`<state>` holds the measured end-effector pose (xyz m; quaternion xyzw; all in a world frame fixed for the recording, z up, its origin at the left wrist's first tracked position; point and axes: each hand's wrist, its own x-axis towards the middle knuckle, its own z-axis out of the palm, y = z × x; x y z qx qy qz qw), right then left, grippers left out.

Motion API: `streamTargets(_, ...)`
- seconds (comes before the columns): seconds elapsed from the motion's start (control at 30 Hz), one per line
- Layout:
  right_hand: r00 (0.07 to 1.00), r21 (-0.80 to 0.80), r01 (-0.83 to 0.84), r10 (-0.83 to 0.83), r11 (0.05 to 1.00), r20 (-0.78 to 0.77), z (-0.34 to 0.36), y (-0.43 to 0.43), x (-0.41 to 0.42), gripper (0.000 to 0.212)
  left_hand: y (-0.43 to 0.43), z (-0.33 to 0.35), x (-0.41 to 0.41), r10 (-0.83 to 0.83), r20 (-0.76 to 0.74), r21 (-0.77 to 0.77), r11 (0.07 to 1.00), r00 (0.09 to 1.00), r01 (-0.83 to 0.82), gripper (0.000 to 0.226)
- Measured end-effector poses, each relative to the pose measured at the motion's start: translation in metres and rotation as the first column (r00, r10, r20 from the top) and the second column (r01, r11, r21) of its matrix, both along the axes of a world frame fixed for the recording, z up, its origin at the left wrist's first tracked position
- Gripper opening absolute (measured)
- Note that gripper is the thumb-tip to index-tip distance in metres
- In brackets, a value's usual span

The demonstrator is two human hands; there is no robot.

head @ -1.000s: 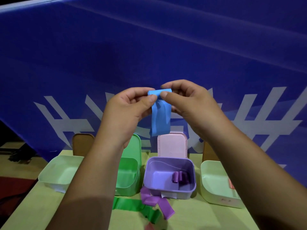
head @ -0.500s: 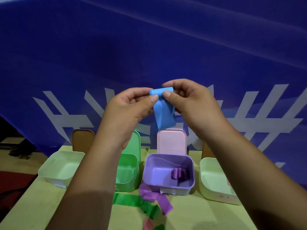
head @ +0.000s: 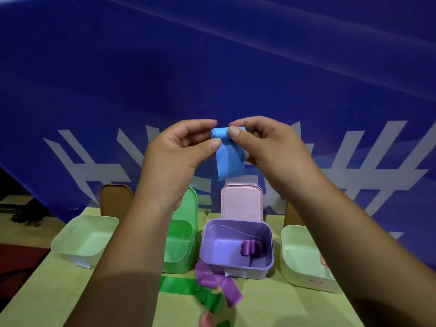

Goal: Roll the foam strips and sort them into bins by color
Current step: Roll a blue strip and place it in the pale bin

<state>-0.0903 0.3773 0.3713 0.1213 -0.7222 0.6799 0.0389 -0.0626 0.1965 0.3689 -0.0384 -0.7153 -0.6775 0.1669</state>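
Head view: both hands are raised above the far side of the tabletop [head: 271, 308], in front of a blue banner [head: 212, 67]. The left hand [head: 174, 156] and right hand [head: 266, 147] each pinch the blue foam strip [head: 230, 161] between thumb and fingers, so each grip is closed on it. Its top is wound into a small roll and a short tail hangs free.

I judge this roll past halfway. Toward the far edge stand a pale green bin [head: 70, 253] at the left corner, a green bin [head: 175, 267], a purple bin [head: 238, 271] and a pale bin [head: 306, 282] at the right. Only the purple rolls [head: 251, 247] in the purple bin look sorted. A loose purple strip [head: 219, 283] and a green strip [head: 181, 284] lie unrolled just in front of the middle bins. A pinkish piece [head: 206, 319] shows at the near edge. I cannot tell which bin takes blue.
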Motion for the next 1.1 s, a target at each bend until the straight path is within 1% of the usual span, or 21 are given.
streamTargets(0.13, 0.999, 0.0, 0.048, -0.048, 0.999, -0.023, 0.001, 0.0, 0.0, 0.014, 0.006, -0.003, -0.001, 0.071, -0.014, 0.02, 0.997, 0.997, -0.071, 0.03)
streamTargets(0.27, 0.997, -0.014, 0.059, -0.06, 0.998, -0.043, 0.003, 0.001, 0.0, 0.017, 0.011, -0.006, -0.001, 0.084, -0.017, 0.038, 0.996, 0.996, -0.083, 0.02)
streamTargets(0.43, 0.996, -0.043, 0.071, -0.073, 0.997, -0.052, 0.0, 0.0, -0.001, 0.017, 0.021, -0.01, -0.003, 0.127, -0.066, 0.031, 0.992, 0.99, -0.125, 0.024)
streamTargets(0.6, 0.995, -0.031, 0.057, -0.06, 0.998, -0.082, 0.0, 0.001, -0.003, 0.019, 0.023, -0.01, -0.007, 0.163, -0.073, 0.029, 0.986, 0.984, -0.162, 0.019)
streamTargets(0.73, 0.995, -0.056, 0.024, -0.03, 0.998, -0.092, 0.0, 0.0, -0.004, 0.025, 0.02, -0.009, -0.012, 0.116, -0.037, 0.078, 0.991, 0.993, -0.113, 0.02)
streamTargets(0.8, 0.998, -0.085, 0.022, -0.027, 0.996, -0.06, -0.001, 0.0, -0.006, 0.028, 0.019, -0.007, -0.013, 0.079, -0.016, 0.118, 0.99, 0.997, -0.076, 0.024)
streamTargets(0.93, 1.0, -0.096, 0.011, -0.008, 0.995, 0.024, -0.002, -0.001, -0.01, 0.021, 0.015, -0.007, -0.016, 0.038, -0.024, 0.144, 0.989, 0.999, -0.034, 0.029)
streamTargets(1.1, 0.999, -0.025, 0.037, -0.037, 0.999, 0.01, -0.003, 0.0, -0.012, 0.011, 0.014, -0.011, -0.017, -0.003, -0.045, 0.124, 0.992, 0.999, 0.008, 0.036)
